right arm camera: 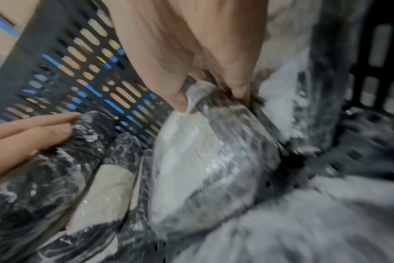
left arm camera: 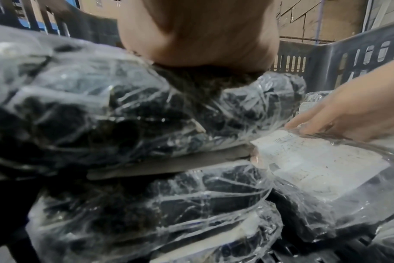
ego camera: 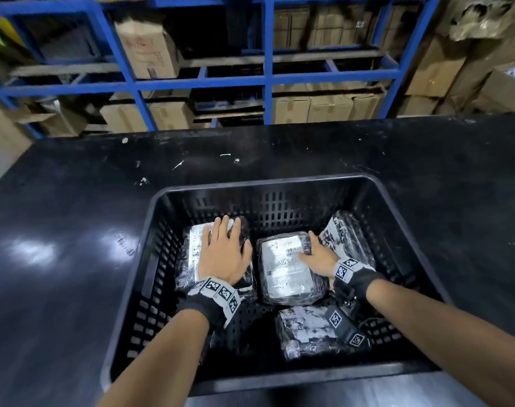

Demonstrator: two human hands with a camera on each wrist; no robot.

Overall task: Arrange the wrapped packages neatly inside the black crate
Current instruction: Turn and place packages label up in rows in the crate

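The black crate (ego camera: 162,230) is sitting on the dark tabletop (ego camera: 59,230) with wrapped packages lying inside. The left hand (ego camera: 225,254) is lying flat, fingers straight, on top of the left package (ego camera: 191,245). The right hand (ego camera: 319,255) is grasping the far right corner of the middle package (ego camera: 282,271). Another package (ego camera: 345,233) is leaning just beside the right hand, and one (ego camera: 303,330) is lying under the right wrist.

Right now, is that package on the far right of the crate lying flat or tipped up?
Tipped up. The right package leans against the black crate wall, its far end raised, while the middle package lies flat.
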